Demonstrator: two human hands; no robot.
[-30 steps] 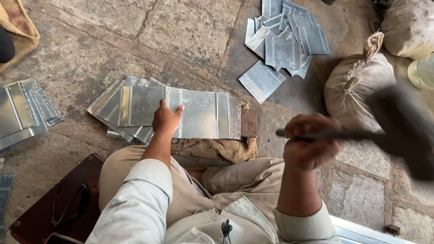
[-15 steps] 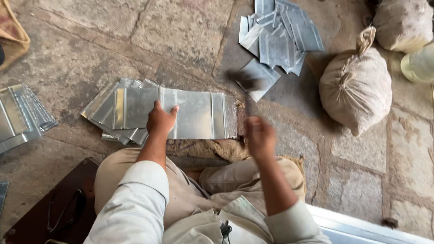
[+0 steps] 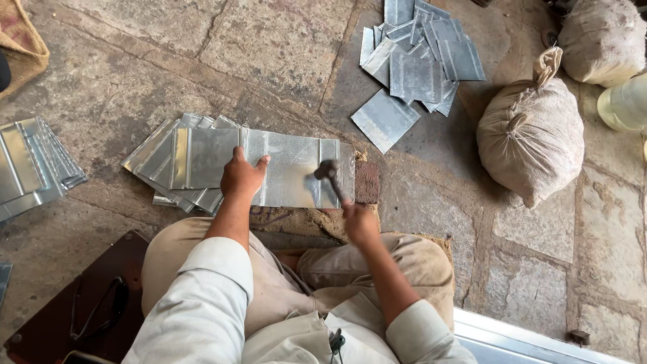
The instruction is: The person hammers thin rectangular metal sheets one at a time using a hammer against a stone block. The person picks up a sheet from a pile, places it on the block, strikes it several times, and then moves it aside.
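Observation:
A shiny folded metal sheet [image 3: 296,172] lies flat in front of my knees, its right end over a dark block [image 3: 367,182]. My left hand [image 3: 241,176] presses down on the sheet's left part, fingers spread. My right hand [image 3: 358,222] grips the handle of a hammer [image 3: 328,172], whose dark head rests on the sheet near its right end. Under and left of the sheet lies a fanned pile of similar metal sheets [image 3: 175,158].
More metal sheets lie in a heap at the top [image 3: 418,67] and in a stack at the left edge [image 3: 30,165]. Two tied cloth sacks [image 3: 532,131] sit on the right. A dark board with spectacles [image 3: 94,303] lies by my left leg. The floor is stone slabs.
My right hand swung the hammer from raised at the far right down onto the sheet's right end. My left hand stayed pressed on the sheet.

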